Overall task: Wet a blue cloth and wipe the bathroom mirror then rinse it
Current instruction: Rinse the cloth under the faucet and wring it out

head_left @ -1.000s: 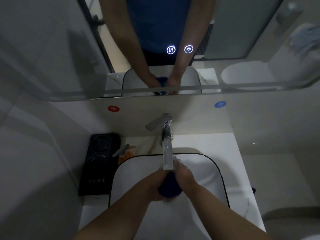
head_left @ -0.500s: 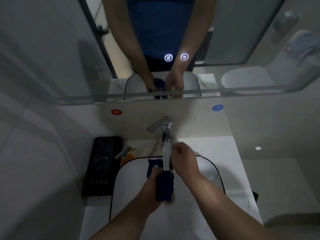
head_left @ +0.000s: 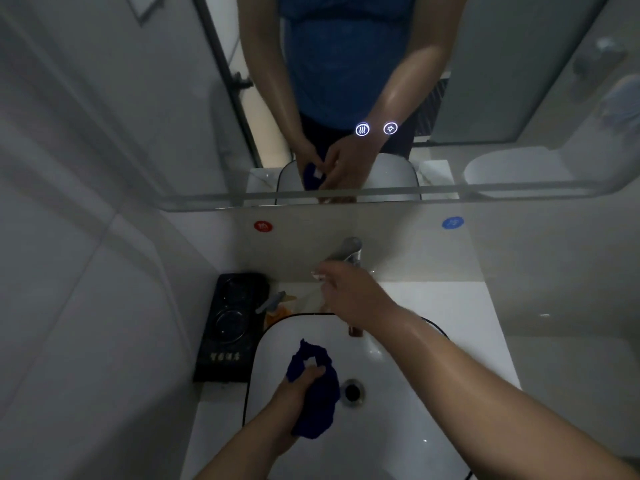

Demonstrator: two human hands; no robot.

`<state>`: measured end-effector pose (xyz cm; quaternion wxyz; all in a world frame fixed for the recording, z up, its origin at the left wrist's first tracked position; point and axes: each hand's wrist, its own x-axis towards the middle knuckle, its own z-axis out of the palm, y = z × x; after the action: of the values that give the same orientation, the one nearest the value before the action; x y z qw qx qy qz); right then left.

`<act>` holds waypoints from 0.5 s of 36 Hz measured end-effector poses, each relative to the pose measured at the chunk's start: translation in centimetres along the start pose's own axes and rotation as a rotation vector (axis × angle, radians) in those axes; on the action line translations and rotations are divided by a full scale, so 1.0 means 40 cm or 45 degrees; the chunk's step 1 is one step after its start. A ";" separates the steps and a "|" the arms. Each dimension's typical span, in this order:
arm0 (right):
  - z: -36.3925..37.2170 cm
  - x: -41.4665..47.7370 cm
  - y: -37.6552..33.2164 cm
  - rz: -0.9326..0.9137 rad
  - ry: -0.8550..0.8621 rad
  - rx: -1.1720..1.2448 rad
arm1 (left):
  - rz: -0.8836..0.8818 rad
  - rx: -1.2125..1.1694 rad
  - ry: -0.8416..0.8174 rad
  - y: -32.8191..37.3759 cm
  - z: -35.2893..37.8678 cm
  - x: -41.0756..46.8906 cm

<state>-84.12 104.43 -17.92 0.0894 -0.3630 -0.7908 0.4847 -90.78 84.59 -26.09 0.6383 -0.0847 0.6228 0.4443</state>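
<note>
My left hand [head_left: 298, 386] grips the bunched blue cloth [head_left: 317, 400] over the white sink basin [head_left: 388, 427], just left of the drain [head_left: 352, 391]. My right hand [head_left: 349, 292] reaches forward to the chrome faucet handle [head_left: 346, 249] at the back of the basin, fingers curled at the lever. Whether water runs I cannot tell. The wall mirror [head_left: 138, 116] above reflects both arms and the cloth.
A black tray [head_left: 228, 327] stands on the counter left of the basin, with an orange bottle [head_left: 277, 311] beside it. Red [head_left: 263, 226] and blue [head_left: 452, 222] stickers sit on the backsplash. Two lit touch buttons [head_left: 376, 128] glow on the mirror. White counter [head_left: 460, 306] lies to the right.
My right hand left the cloth and rose to the faucet handle. My left hand drew the cloth back and down from the spout toward the drain.
</note>
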 end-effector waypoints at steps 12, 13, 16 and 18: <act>0.066 -0.271 0.176 0.881 -0.379 0.557 | 0.338 0.632 -0.270 -0.014 0.079 -0.053; 0.068 -0.275 0.183 0.826 -0.378 0.555 | 0.384 0.743 -0.267 -0.021 0.100 -0.051; 0.050 -0.285 0.184 0.636 -0.353 0.221 | 0.436 1.039 -0.245 -0.034 0.156 -0.039; 0.022 -0.287 0.184 0.594 -0.335 0.137 | 0.405 1.102 -0.241 -0.034 0.177 -0.027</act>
<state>-72.72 98.18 -22.08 -0.1092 -0.4641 -0.6637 0.5764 -84.58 87.98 -24.27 0.5930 0.3265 0.6952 0.2417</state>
